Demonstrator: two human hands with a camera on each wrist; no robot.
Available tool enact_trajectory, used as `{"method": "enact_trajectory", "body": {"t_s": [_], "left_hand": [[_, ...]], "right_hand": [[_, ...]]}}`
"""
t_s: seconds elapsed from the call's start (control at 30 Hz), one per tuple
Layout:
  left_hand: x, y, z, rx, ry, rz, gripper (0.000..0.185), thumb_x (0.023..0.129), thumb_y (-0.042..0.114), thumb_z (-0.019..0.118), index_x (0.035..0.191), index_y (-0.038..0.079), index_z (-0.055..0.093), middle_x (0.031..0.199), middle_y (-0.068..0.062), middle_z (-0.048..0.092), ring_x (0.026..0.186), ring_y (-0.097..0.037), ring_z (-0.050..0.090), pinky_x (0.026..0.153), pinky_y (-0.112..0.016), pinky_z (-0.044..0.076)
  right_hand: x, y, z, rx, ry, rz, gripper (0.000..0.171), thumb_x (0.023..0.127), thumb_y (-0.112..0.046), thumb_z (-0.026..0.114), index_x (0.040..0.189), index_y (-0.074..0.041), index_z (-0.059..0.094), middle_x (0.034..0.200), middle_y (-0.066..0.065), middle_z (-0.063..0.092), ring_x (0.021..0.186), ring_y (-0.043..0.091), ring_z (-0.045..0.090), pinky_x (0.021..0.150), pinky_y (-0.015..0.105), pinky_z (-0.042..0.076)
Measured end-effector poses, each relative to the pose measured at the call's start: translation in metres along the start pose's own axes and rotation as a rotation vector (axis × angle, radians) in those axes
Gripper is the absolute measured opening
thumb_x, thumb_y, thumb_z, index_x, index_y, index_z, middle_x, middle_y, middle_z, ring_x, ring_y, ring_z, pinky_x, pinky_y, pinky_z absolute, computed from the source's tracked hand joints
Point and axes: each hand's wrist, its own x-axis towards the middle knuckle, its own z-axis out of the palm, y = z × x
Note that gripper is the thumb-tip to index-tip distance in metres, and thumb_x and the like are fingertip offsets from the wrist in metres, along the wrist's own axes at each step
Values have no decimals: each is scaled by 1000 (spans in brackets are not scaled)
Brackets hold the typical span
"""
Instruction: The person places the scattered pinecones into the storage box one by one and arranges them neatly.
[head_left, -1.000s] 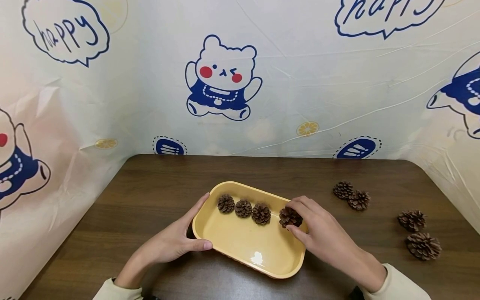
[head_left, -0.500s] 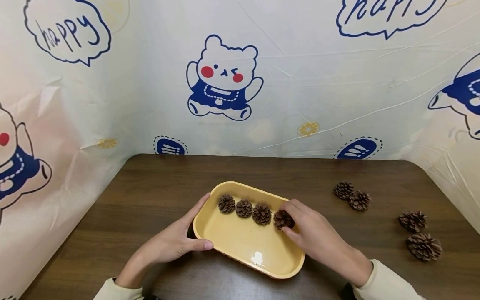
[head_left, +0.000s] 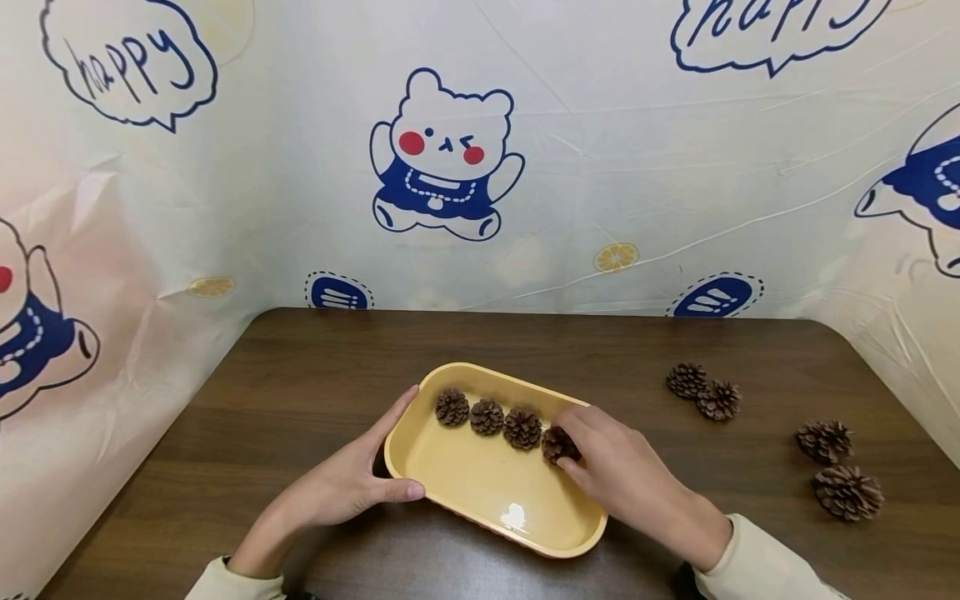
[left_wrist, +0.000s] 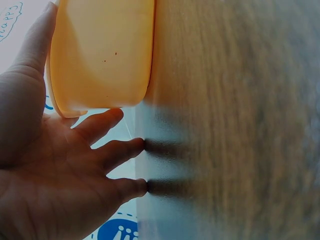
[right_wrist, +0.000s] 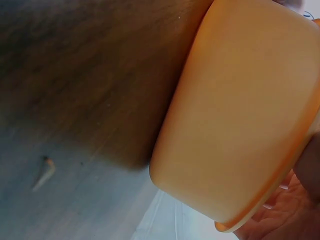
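from the head view i see a yellow tray (head_left: 480,492) on a dark wooden tabletop (head_left: 300,392), just in front of the person. my left hand (head_left: 341,483) rests against the tray's left end with fingers straight along its outer wall and the thumb along the near corner, gripping nothing. my right hand (head_left: 615,471) reaches into the tray's right side and pinches a pine cone (head_left: 558,444) with curled fingertips; this cone sits at the right end of a row along the far side of the tray.

only the head view shows the cones. the left wrist view shows the tray's pale underside (left_wrist: 100,55) and the left hand's spread fingers (left_wrist: 107,152) by the tabletop. the right wrist view shows the tray's outer wall (right_wrist: 240,125) and blurred wood; the right hand barely enters at the lower corner.

count: one tray; four cones in it, three loose cones (head_left: 487,415) plus the held one; four more cones (head_left: 703,392) on the tabletop to the right, in two pairs, well apart from the tray.
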Motion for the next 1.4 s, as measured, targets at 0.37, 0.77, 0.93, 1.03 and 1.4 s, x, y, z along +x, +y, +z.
{"method": "enact_trajectory", "body": {"t_s": [0.37, 0.77, 0.93, 1.03, 1.4], "left_hand": [[-1, 1, -1, 8, -3, 3, 113, 88, 43, 84, 169, 40, 5, 174, -14, 22, 154, -43, 30, 119, -68, 29], [0, 1, 0, -3, -1, 2, 113, 88, 42, 84, 169, 40, 5, 175, -14, 21, 155, -43, 28, 120, -68, 27], [0, 0, 0, -2, 0, 4, 113, 88, 42, 84, 169, 40, 5, 175, -14, 21, 155, -43, 28, 120, -68, 27], [0, 1, -1, -1, -1, 3, 113, 88, 43, 84, 169, 41, 5, 175, -14, 21, 155, -43, 28, 120, -68, 27], [0, 1, 0, -5, -1, 5, 113, 88, 44, 84, 169, 40, 5, 175, -14, 21, 155, -43, 27, 120, -68, 26]], "right_hand": [[1, -1, 0, -30, -15, -14, 37, 83, -10, 88, 115, -9, 70, 117, 6, 71, 108, 22, 69, 86, 42, 61], [1, -1, 2, -72, 29, -56, 37, 78, -5, 90, 110, -7, 70, 110, 6, 69, 104, 22, 67, 81, 41, 61], [1, 0, 3, -78, 34, -61, 38, 78, -4, 90, 110, -8, 70, 113, 7, 69, 107, 23, 67, 83, 41, 61], [1, 0, 3, -84, 39, -62, 37, 78, -3, 89, 110, -7, 71, 114, 8, 69, 106, 24, 67, 83, 41, 61], [0, -1, 3, -131, 57, -73, 39, 77, -4, 90, 111, -6, 71, 115, 8, 68, 106, 24, 67, 80, 41, 62]]}}
